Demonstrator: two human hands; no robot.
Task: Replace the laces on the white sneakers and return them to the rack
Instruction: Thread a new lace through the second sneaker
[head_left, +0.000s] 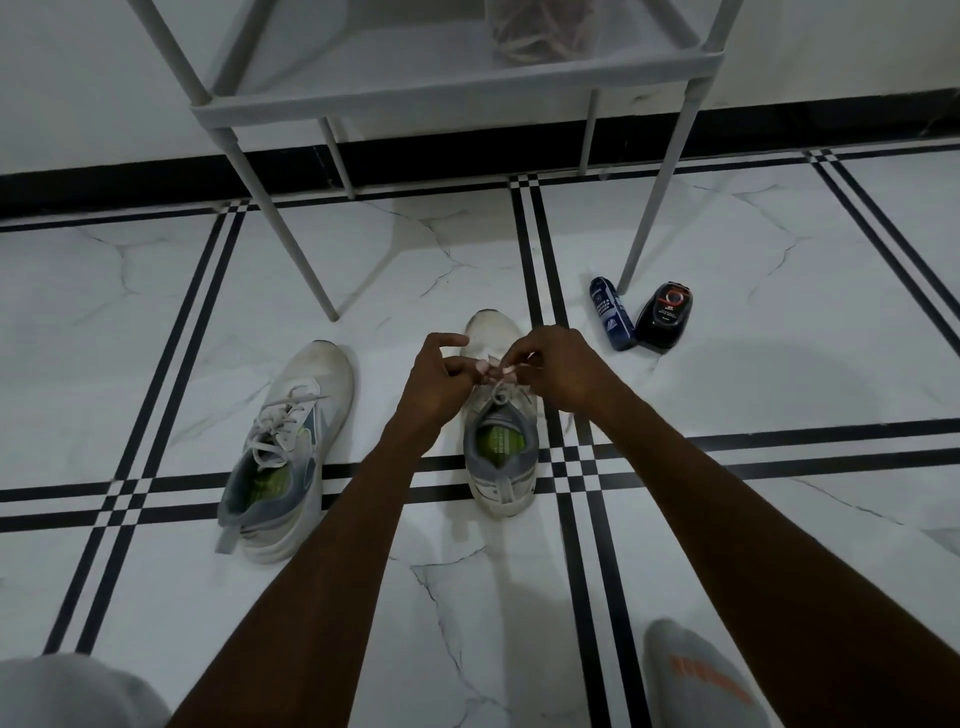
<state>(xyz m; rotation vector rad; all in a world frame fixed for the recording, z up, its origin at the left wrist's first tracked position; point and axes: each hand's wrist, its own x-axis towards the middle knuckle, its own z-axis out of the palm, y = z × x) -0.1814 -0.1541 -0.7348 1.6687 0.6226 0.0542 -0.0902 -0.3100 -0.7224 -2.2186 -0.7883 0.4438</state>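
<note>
Head view: we see two white sneakers with grey collars and green insoles on the tiled floor (156, 291) below the rack (457, 96). The right sneaker (498, 447) lies toe-away, long axis running toward the rack; the left sneaker (291, 452) angles toe-up-right. Our left hand (436, 379) and right hand (556, 371) each pinch the lace (500, 387) over the right sneaker's tongue. Bottle (613, 319) and tin (665, 317) labels are unreadable.
</note>
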